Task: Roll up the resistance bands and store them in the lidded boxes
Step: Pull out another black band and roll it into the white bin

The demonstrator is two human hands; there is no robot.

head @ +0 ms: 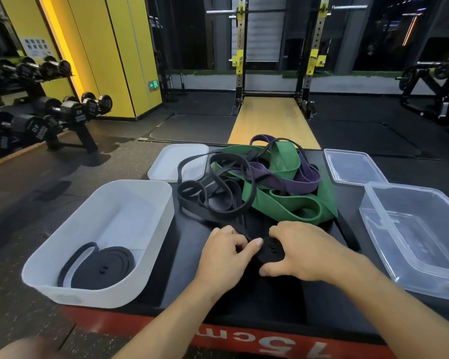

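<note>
Left hand (224,251): fingers curled, thumb pressing the half-rolled black rubber band coil (271,251).
Right hand (300,248): arched over, gripping that coil.

A pile of bands (259,187) lies in the middle of the platform (270,304). To its left stands the left box (47,275), with a rolled band (101,268) in its near end, and the left lid (166,164) lies behind it. To the right stands the right box (410,257), with the right lid (353,167) behind it. Just before the pile, nearest the person, a half-rolled band (271,251) sits between the left hand (226,255) and the right hand (306,252), both gripping it.
</note>
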